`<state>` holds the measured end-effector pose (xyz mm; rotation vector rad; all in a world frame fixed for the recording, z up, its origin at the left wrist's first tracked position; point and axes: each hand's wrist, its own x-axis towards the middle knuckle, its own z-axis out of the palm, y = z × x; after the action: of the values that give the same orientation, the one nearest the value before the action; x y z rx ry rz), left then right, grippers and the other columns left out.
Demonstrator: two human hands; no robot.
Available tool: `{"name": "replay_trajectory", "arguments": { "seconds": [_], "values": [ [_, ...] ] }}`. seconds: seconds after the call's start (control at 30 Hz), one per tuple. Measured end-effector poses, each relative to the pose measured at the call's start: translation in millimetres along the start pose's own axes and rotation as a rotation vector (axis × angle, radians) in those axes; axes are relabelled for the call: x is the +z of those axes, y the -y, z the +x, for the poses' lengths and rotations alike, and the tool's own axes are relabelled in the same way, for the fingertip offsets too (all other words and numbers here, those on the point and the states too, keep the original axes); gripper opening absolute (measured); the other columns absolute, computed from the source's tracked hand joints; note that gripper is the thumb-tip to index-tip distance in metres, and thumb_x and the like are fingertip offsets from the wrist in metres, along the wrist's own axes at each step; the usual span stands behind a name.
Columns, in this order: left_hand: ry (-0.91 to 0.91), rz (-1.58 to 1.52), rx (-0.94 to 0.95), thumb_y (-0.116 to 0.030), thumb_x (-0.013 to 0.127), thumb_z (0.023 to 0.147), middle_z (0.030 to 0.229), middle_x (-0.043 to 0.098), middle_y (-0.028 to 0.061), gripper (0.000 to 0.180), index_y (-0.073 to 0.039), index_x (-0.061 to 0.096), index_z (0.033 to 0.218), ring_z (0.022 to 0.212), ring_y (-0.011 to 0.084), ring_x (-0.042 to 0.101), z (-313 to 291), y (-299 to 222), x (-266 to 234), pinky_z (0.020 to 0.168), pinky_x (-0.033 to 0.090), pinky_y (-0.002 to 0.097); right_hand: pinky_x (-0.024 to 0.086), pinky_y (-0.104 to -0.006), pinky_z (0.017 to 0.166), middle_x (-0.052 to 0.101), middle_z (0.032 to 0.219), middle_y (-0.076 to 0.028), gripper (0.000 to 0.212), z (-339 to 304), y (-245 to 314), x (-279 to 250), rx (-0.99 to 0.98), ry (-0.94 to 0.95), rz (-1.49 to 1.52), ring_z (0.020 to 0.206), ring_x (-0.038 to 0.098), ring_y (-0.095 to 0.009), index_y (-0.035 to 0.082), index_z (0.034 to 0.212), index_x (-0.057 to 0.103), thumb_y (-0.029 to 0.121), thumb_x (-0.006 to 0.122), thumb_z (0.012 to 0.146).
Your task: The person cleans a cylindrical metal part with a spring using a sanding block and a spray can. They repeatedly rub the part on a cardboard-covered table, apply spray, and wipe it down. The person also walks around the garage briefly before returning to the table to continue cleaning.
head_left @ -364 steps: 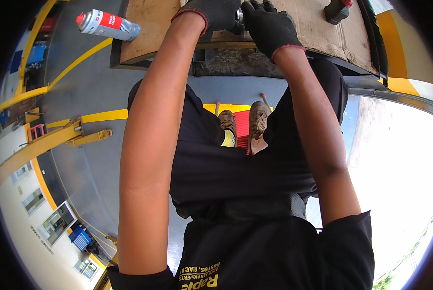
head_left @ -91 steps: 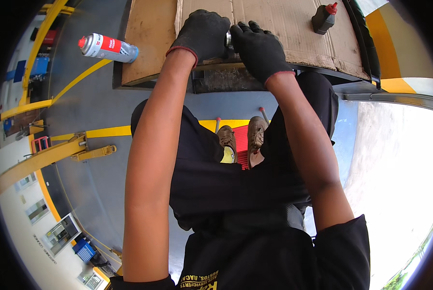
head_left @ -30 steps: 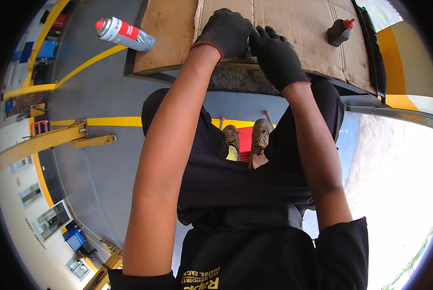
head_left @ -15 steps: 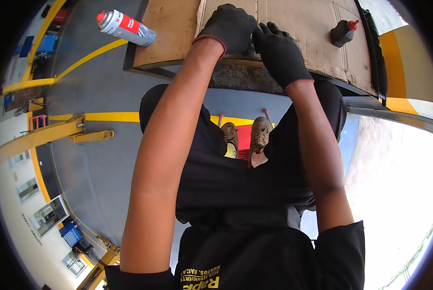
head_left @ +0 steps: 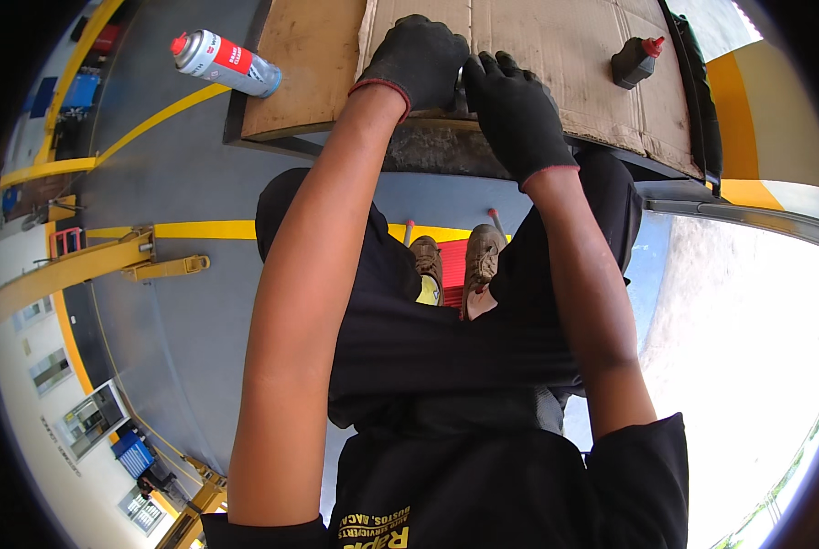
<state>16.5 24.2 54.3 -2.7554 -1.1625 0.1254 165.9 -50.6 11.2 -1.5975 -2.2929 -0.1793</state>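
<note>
My left hand, in a black glove with a red cuff, is curled over the near edge of a cardboard-covered table. Right beside it, my right hand, gloved the same way, bends its fingers toward the left one. Both look closed around something small in the narrow gap between them. Only a dark, slightly shiny sliver of it shows, so I cannot make out what it is. A spray can with a red cap lies or leans at the table's left edge. A small black bottle with a red tip stands on the cardboard at the right.
The table's dark metal frame runs just above my knees. Below, my brown shoes rest by a red ribbed surface. A yellow lift arm stretches over the grey floor at the left.
The whole view has shifted slightly, so the can, bottle and table sit a little farther left. Both hands remain together at the table edge, drawn slightly nearer to me.
</note>
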Motion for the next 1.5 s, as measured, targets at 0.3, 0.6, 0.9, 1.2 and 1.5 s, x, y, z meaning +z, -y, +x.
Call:
{"name": "replay_trajectory", "arguments": {
  "seconds": [0.3, 0.6, 0.9, 1.2, 1.5],
  "values": [
    [-0.064, 0.007, 0.024, -0.020, 0.079, 0.070, 0.091, 0.075, 0.0124, 0.023, -0.012, 0.076, 0.091, 0.090, 0.0285, 0.073, 3.6, 3.7, 5.8, 0.086, 0.057, 0.0408, 0.055, -0.0432, 0.091, 0.067, 0.123, -0.020, 0.032, 11.6, -16.0, 6.5, 0.022, 0.117, 0.100, 0.117, 0.066, -0.033, 0.003, 0.124, 0.060, 0.013, 0.056, 0.093],
    [-0.006, -0.062, 0.046, -0.037, 0.087, 0.065, 0.085, 0.070, 0.0124, 0.043, -0.007, 0.068, 0.089, 0.092, 0.0310, 0.068, 5.5, 10.1, 4.5, 0.088, 0.053, 0.0433, 0.047, -0.0504, 0.104, 0.056, 0.141, -0.022, 0.051, -1.6, -67.4, 17.0, 0.202, -0.077, 0.038, 0.131, 0.054, -0.041, 0.004, 0.137, 0.052, 0.012, 0.058, 0.087],
    [-0.190, -0.531, -0.080, -0.039, 0.067, 0.090, 0.098, 0.074, 0.0130, 0.034, -0.009, 0.073, 0.102, 0.097, 0.0321, 0.069, 25.2, 25.1, 14.0, 0.090, 0.053, 0.0432, 0.030, -0.0442, 0.120, 0.039, 0.150, -0.036, 0.090, -8.8, -80.7, -0.2, 0.329, 0.034, 0.585, 0.148, 0.032, -0.040, -0.011, 0.147, 0.038, 0.036, 0.079, 0.081],
    [-0.217, -0.801, -0.794, -0.036, 0.059, 0.087, 0.089, 0.073, 0.0191, 0.035, -0.004, 0.073, 0.089, 0.086, 0.0367, 0.071, 21.6, 13.1, 10.2, 0.080, 0.056, 0.0454, 0.053, -0.0331, 0.087, 0.060, 0.130, -0.015, 0.079, -0.6, -94.1, -14.2, 1.033, -0.566, 2.209, 0.102, 0.061, -0.024, -0.006, 0.137, 0.050, 0.063, 0.048, 0.099],
    [-0.476, -1.058, -0.760, -0.029, 0.058, 0.090, 0.071, 0.068, 0.0186, 0.032, 0.000, 0.070, 0.082, 0.064, 0.0319, 0.068, 1.2, 4.3, 25.5, 0.062, 0.052, 0.0409, 0.056, -0.0437, 0.086, 0.068, 0.130, -0.001, 0.097, -23.2, -148.3, 15.0, 1.063, -0.847, 2.910, 0.111, 0.061, -0.030, 0.010, 0.122, 0.071, 0.089, 0.027, 0.086]
  ]
}}
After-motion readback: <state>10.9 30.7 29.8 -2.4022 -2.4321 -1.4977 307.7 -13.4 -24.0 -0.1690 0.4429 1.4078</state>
